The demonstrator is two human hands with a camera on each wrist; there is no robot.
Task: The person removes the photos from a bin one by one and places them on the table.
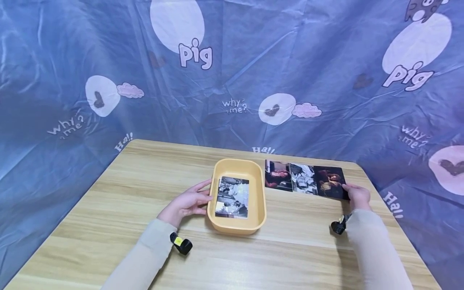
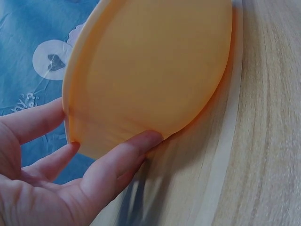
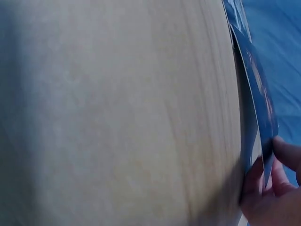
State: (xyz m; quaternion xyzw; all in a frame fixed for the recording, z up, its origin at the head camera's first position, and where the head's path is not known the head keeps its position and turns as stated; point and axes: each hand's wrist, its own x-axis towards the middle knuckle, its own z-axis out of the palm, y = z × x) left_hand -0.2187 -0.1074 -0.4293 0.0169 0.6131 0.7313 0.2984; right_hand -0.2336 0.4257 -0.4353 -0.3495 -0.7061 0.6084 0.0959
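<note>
Currently one black-and-white photo print (image 1: 233, 197) lies flat inside the yellow oval plastic tray (image 1: 259, 189), which sits mid-tabletop, slightly toward the near edge. Three more prints are left outside, in a row near the far right corner of the light wooden tabletop (image 1: 145, 181): a dark reddish photo (image 1: 277, 174), a grey-white photo (image 1: 303, 178) and a dark brown photo (image 1: 329, 182). They lie edge to edge or slightly overlapping; cannot tell which. My read: one in, three to go.

Left hand (image 1: 188, 201): fingers straight and spread, resting against the tray's left outer wall, thumb (image 2: 124, 157) low on the wall by the tabletop. Grip not closed, just bracing the tray. Forearm comes in from the near left edge, sleeve down to the wrist.

Right hand (image 1: 357, 196): at the right end of the row, fingertips (image 3: 282, 153) pinching the near right corner of the dark brown photo. The right wrist view shows that edge lifted off the tabletop between thumb and finger. Forearm runs along the right edge of the tabletop.

Blue printed cloth (image 1: 232, 72) hangs behind the far edge.
</note>
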